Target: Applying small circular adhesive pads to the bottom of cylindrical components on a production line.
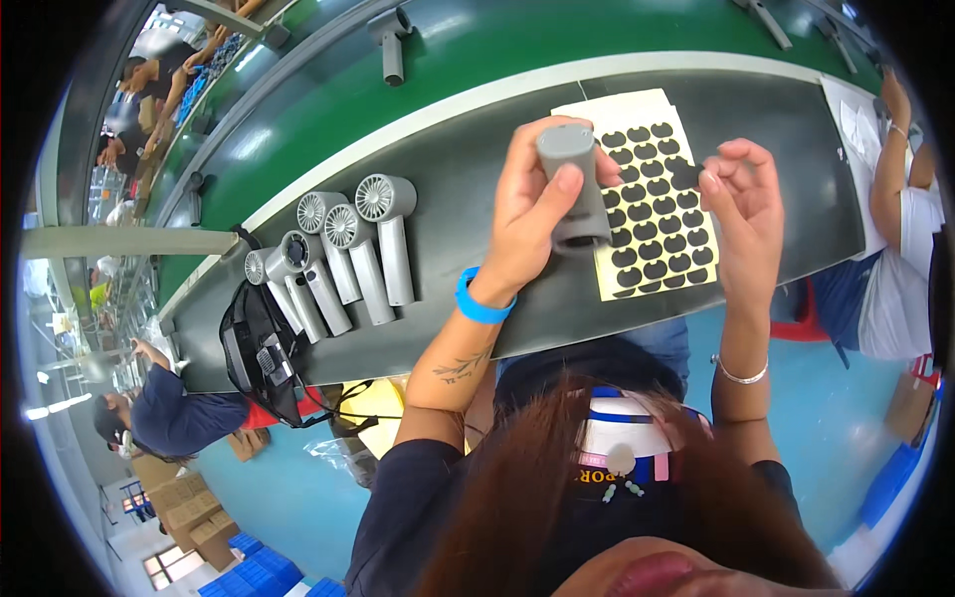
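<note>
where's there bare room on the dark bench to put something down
The dark bench looks bare between the gray fans and the left hand, and between the right hand and the white sheeting at the right. It is crowded at the left, with fans and a black bag, and at the sticker sheet near both hands.

Held housing point(587, 207) med. grey. Sheet point(637, 103) pale yel. w/ rows of blk stickers point(657, 187). Fans point(395, 261) lt. grey, spoked grilles. Wristband point(484, 310) bright blue. Belt point(487, 70) green. Far bins point(254, 575) prob. blue, bit blurry.
</note>
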{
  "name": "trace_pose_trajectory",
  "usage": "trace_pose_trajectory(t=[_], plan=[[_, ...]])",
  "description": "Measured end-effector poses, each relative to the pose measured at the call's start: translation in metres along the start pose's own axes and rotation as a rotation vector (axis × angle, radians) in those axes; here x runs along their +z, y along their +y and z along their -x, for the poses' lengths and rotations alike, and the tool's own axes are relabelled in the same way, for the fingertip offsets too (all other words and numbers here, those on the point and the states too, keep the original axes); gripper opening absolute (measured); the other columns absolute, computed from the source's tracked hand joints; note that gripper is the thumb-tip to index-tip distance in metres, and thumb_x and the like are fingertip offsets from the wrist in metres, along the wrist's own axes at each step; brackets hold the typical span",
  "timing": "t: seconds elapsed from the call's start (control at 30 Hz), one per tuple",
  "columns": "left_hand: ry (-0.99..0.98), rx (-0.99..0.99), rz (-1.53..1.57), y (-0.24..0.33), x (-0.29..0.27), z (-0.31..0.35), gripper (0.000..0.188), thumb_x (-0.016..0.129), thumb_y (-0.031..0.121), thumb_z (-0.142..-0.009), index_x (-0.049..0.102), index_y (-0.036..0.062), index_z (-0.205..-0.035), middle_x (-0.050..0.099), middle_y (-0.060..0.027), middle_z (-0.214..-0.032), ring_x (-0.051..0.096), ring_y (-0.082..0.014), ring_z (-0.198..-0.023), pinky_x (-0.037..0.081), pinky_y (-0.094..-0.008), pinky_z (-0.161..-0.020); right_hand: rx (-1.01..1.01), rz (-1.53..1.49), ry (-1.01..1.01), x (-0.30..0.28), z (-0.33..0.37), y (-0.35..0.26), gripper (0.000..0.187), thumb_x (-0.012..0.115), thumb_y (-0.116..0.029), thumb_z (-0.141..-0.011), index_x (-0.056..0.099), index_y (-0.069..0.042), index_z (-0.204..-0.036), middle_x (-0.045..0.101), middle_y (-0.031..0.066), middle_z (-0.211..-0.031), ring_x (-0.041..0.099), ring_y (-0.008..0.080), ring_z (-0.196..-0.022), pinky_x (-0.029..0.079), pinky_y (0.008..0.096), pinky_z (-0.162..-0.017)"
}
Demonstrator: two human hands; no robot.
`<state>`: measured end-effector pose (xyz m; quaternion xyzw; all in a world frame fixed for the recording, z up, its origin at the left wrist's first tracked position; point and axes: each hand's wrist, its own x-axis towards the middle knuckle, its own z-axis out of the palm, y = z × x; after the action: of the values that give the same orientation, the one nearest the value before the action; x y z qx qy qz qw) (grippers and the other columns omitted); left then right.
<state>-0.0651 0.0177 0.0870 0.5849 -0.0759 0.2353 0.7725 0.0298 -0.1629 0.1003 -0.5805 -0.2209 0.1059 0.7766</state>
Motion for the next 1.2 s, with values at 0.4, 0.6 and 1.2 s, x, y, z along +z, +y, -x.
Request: trace_pose_trajectory(t=[0.4,0.6,1.2], plan=[[-0.126,0.172,-0.445,0.003,-0.004,0.044,0.063,0.056,0.061,-0.082,0.056,0.0015,-0.101,0.058,-0.0098,-0.09,0.054,-0.0236,-0.078,0.042,-0.0326,-0.073,0.016,-0.013,-0.245,0.037,0.046,-0.022,0.044,0.06,0.009,-0.081,0.039,-0.001,-0.118,0.058,0.0077,-0.083,0.058,0.0225,-0.103,0.043,0.0327,-0.089],[-0.17,0.22,-0.515,0.001,-0.003,0.047,0.068,0.055,0.066,-0.078,0.056,0.001,-0.098,0.058,-0.0103,-0.087,0.054,-0.0261,-0.075,0.041,-0.0351,-0.07,0.049,-0.033,-0.309,0.045,0.052,-0.031,0.042,0.06,0.011,-0.08,0.04,-0.001,-0.115,0.058,0.0079,-0.084,0.06,0.0217,-0.1,0.046,0.03,-0.084],[-0.23,0.278,-0.613,-0.001,-0.004,0.044,0.063,0.062,0.061,-0.075,0.055,0.0013,-0.094,0.057,-0.0113,-0.084,0.054,-0.0274,-0.073,0.039,-0.0352,-0.067,0.163,-0.019,-0.272,0.045,0.05,-0.035,0.036,0.065,0.006,-0.08,0.043,-0.003,-0.108,0.06,0.0053,-0.083,0.063,0.0155,-0.093,0.052,0.0239,-0.073]])
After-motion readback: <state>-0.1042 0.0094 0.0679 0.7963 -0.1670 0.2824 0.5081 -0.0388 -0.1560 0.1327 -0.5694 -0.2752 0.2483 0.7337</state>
